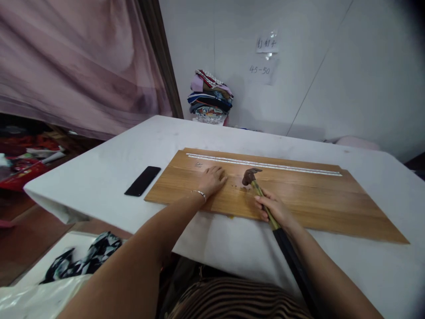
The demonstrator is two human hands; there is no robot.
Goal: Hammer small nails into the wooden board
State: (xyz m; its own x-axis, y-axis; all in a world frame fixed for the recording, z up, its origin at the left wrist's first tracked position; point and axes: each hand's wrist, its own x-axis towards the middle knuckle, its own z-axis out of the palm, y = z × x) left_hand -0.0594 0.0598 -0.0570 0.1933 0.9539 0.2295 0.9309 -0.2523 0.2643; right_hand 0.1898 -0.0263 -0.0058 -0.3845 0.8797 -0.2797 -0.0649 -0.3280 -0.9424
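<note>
My left hand (213, 180) lies palm down on the wooden board (332, 204), fingers released and slightly spread. My right hand (274, 208) grasps the claw hammer (284, 243), fingers wrapped around its handle just below the head; I can't tell whether that head touches the wood. The board stretches beneath both hands, with small dark bits (245, 188) between them and white strips (265, 165) beyond my fingertips. Left of my left fingers, a black phone (142, 180) rests on the white-covered table (106, 155).
</note>
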